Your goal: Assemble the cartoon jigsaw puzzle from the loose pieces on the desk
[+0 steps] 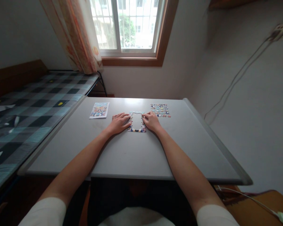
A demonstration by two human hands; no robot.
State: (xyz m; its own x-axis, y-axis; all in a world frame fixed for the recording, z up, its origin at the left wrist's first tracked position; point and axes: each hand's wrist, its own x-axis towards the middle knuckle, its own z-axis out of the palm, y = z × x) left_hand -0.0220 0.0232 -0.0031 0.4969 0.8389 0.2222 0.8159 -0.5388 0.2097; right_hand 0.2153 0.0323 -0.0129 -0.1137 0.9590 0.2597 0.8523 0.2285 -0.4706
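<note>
A jigsaw border [136,130] lies on the table as a rectangular ring of joined pieces, with bare tabletop showing inside it. My left hand [120,122] rests against its left side, fingers stretched out and thumb apart, touching the edge pieces. On the opposite side, my right hand [151,121] has its fingertips and thumb against the right edge pieces, slightly bent and apart. Parts of both sides are hidden under my fingers. Just beyond my right hand, loose jigsaw pieces [160,110] lie spread in rough rows.
A colourful picture sheet [99,110] lies at the left on the grey table [136,157]. A bed with a checked cover [68,84] stands along the left. Ahead are a window [127,25] and a curtain [82,37]. A cable [233,82] hangs on the right wall.
</note>
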